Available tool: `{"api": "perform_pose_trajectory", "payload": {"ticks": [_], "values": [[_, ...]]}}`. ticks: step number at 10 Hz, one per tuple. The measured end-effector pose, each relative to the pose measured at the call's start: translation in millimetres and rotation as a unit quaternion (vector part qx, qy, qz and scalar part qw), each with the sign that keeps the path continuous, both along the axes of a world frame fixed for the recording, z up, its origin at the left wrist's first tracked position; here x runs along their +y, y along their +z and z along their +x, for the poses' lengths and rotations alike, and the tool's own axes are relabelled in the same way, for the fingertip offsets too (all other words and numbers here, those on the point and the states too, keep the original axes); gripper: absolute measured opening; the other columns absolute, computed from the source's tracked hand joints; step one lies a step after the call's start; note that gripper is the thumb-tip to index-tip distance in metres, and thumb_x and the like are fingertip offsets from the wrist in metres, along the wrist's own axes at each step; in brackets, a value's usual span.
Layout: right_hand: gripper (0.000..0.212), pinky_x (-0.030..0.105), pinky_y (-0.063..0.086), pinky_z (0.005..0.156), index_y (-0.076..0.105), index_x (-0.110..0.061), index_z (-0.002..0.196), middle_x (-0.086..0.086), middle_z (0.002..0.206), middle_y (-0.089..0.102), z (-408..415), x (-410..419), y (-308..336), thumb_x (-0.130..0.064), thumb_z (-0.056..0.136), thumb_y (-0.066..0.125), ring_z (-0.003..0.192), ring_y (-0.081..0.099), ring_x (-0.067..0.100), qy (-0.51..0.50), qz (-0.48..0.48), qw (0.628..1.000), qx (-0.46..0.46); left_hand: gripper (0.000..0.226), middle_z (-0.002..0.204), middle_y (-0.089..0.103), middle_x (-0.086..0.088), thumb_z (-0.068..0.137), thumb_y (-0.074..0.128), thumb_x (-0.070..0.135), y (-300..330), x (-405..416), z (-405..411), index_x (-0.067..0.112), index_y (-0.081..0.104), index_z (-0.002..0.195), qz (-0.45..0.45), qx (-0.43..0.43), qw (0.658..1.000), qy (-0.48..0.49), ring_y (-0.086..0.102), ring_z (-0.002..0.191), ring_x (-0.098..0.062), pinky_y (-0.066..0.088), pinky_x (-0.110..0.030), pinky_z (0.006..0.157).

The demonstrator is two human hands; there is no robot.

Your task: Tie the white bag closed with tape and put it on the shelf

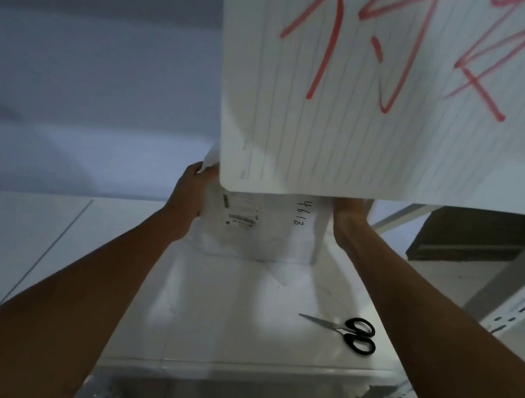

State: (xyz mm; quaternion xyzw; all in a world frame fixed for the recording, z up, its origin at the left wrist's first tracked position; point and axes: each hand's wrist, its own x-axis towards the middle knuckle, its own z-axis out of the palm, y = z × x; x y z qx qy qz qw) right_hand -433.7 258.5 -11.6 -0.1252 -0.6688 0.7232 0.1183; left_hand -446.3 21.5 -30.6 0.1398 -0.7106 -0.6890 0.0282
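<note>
The white bag [262, 230] rests at the back of a white shelf board [233, 326]. It bears a printed label and the handwritten number 4613. My left hand [190, 193] grips its left side and upper corner. On the bag's right side is my right hand [350, 217], pressed against it, with the fingers partly hidden. The top of the bag is hidden behind a hanging lined paper sheet [393, 92]. No tape is visible.
The lined paper with red handwriting hangs close to the camera and blocks the upper view. Black-handled scissors [349, 333] lie on the shelf board at the right. A perforated metal shelf post [522, 298] stands at right, with a dark box [469, 240] behind it.
</note>
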Motion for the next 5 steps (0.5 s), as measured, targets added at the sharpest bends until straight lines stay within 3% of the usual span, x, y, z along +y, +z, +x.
{"api": "perform_pose_trajectory", "payload": {"ticks": [1, 2, 3, 4, 5], "values": [[0.021, 0.037, 0.043, 0.100, 0.060, -0.028, 0.111, -0.007, 0.111, 0.064, 20.2, 7.0, -15.2, -0.033, 0.092, 0.052, 0.106, 0.058, 0.012, 0.015, 0.069, 0.996, 0.050, 0.057, 0.150, 0.040, -0.005, 0.095, 0.050, 0.042, 21.2, -7.0, 37.1, 0.022, 0.033, 0.146, 0.024, -0.008, 1.000, -0.011, 0.042, 0.133, -0.026, 0.033, -0.050, 0.110], [0.061, 0.048, 0.038, 0.111, 0.049, -0.023, 0.136, 0.000, 0.138, 0.055, 48.0, 11.1, -17.2, -0.047, 0.081, 0.056, 0.128, 0.050, 0.023, 0.017, 0.083, 0.996, 0.004, 0.062, 0.151, 0.039, -0.005, 0.092, 0.055, 0.046, 38.5, -13.3, 78.3, 0.023, 0.035, 0.145, 0.007, -0.012, 0.999, -0.033, 0.038, 0.136, -0.027, 0.030, -0.052, 0.110], [0.066, 0.046, 0.039, 0.109, 0.050, -0.020, 0.137, 0.004, 0.138, 0.055, 88.2, 7.6, 2.3, -0.049, 0.078, 0.059, 0.126, 0.051, 0.026, 0.025, 0.084, 0.996, -0.031, 0.062, 0.146, 0.043, -0.006, 0.091, 0.056, 0.047, 60.3, -16.1, 119.8, 0.021, 0.037, 0.144, -0.006, -0.009, 0.999, -0.047, 0.041, 0.133, -0.025, 0.034, -0.050, 0.107], [0.060, 0.035, 0.037, 0.101, 0.048, -0.023, 0.137, -0.005, 0.131, 0.052, 133.2, 7.2, 33.7, -0.047, 0.082, 0.058, 0.119, 0.049, 0.017, 0.061, 0.104, 0.992, -0.023, 0.061, 0.145, 0.045, -0.002, 0.089, 0.058, 0.050, 80.6, -15.1, 157.7, 0.025, 0.041, 0.141, 0.000, 0.011, 0.998, -0.063, 0.043, 0.131, -0.023, 0.037, -0.048, 0.105], [0.058, 0.033, 0.034, 0.100, 0.047, -0.023, 0.138, -0.007, 0.130, 0.051, 167.6, 8.2, 53.9, -0.045, 0.085, 0.058, 0.120, 0.047, 0.016, 0.089, 0.104, 0.990, -0.024, 0.069, 0.141, 0.049, 0.001, 0.076, 0.063, 0.059, 106.3, -14.1, 195.9, 0.028, 0.048, 0.135, -0.004, 0.031, 0.998, -0.062, 0.048, 0.122, -0.020, 0.039, -0.044, 0.098]]}}
